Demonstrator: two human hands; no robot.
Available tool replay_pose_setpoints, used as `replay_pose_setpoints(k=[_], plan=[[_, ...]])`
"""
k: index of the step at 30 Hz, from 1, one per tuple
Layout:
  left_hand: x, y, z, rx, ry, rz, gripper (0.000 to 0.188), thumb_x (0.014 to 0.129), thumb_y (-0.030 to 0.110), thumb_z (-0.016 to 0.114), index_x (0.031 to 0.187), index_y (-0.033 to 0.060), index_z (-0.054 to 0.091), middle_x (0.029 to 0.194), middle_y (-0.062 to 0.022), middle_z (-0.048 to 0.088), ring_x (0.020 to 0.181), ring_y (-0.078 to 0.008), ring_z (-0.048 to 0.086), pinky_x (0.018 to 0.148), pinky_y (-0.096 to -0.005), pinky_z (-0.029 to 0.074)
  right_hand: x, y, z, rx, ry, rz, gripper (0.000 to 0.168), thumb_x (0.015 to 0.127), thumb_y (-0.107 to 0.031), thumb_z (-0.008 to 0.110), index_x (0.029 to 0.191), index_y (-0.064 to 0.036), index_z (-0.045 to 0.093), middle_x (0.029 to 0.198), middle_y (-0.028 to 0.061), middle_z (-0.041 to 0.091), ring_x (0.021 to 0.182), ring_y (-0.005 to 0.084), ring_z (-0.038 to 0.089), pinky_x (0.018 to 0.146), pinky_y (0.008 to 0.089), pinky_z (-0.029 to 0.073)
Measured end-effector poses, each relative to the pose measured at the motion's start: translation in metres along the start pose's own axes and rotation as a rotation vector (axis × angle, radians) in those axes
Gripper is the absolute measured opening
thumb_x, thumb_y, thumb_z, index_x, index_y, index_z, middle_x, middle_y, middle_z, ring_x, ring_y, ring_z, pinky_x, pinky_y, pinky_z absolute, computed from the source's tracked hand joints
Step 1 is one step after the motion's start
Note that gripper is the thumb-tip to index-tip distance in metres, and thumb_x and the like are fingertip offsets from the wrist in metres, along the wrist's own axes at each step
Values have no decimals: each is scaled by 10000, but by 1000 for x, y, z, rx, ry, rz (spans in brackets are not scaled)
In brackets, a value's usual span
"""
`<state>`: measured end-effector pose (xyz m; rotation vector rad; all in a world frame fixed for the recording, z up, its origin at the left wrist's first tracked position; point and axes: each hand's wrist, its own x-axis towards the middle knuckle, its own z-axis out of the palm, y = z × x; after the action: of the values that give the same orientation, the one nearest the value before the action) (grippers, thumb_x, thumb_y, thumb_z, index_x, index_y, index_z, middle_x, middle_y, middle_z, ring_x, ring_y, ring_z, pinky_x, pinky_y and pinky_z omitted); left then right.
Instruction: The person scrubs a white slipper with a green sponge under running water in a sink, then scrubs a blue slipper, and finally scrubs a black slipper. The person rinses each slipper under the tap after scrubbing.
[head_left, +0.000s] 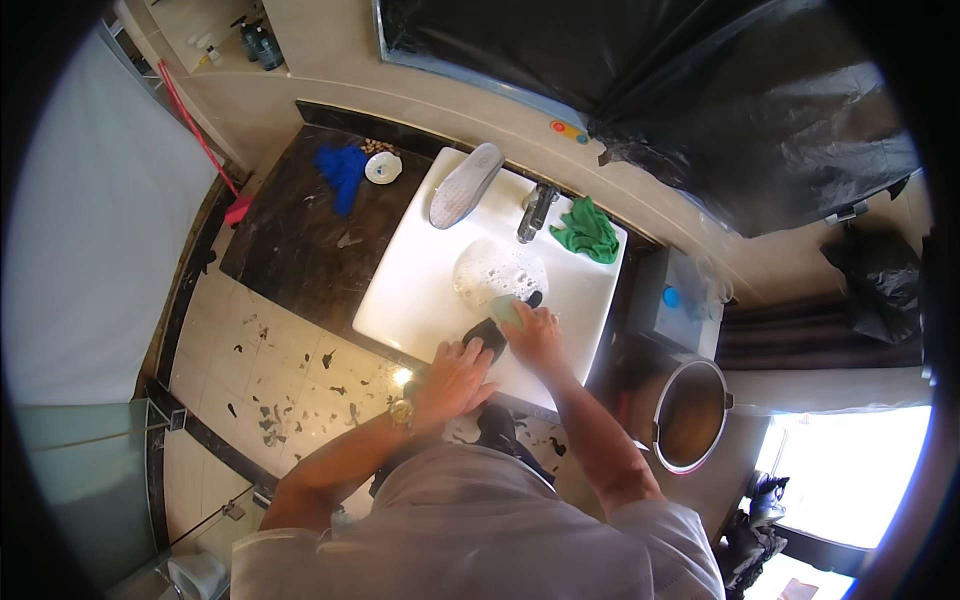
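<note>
In front of me a white ceramic sink (405, 300) holds a round pool of foamy water (491, 274). My left hand (454, 379), with a watch at the wrist, grips a dark, flat thing, perhaps an insole (487, 336), against the sink's near side. Its far tip seems to reach past my right hand to the foam. My right hand (536, 341) is closed around a pale green block (506, 309), a sponge or soap bar, pressed close over the dark thing. A light grey insole (466, 187) lies on the sink's back left rim. The chrome faucet (534, 214) stands behind the foam.
A green cloth (589, 231) lies on the sink's back right corner. Left, the dark countertop (292, 225) bears a blue cloth (341, 176) and a small white dish (383, 168). A round bin (691, 416) stands at right, below a grey box (667, 300). Dark scraps litter the tiled floor (300, 375).
</note>
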<state>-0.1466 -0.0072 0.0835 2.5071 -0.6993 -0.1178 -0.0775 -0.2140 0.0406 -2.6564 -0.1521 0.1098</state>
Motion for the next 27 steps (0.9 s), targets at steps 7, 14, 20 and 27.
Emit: replay_pose_setpoints(k=[7,14,20,27], plan=[[-20,-32,8,99,86,172,306,877,177,765,1125,38,651,1186,-127,610,1197,-316,558,1109,-506,405,-36,-15,33,-20,-65,-216,457,959,-349,668,1392,-218,603,1119,237,592,1019,424,576,905,549,486],[-19,-36,9,-58,58,168,383,828,116,772,1173,8,645,1211,-151,624,1199,-347,584,1123,-526,426,18,30,29,-176,59,-102,481,958,-321,679,1427,-258,590,1251,216,534,1090,421,535,953,538,460],[-26,-32,12,-126,145,192,344,854,69,734,1171,-17,635,1196,-173,624,1196,-369,580,1103,-512,445,-21,15,49,35,-106,-477,529,974,-322,667,1475,-197,552,1217,208,548,1068,417,552,966,543,457],[-25,-33,21,-130,181,210,384,828,30,757,1191,-10,638,1215,-173,628,1211,-374,587,1096,-503,467,17,39,27,-108,33,-215,519,965,-296,670,1474,-261,570,1273,187,526,1117,410,528,977,532,445]])
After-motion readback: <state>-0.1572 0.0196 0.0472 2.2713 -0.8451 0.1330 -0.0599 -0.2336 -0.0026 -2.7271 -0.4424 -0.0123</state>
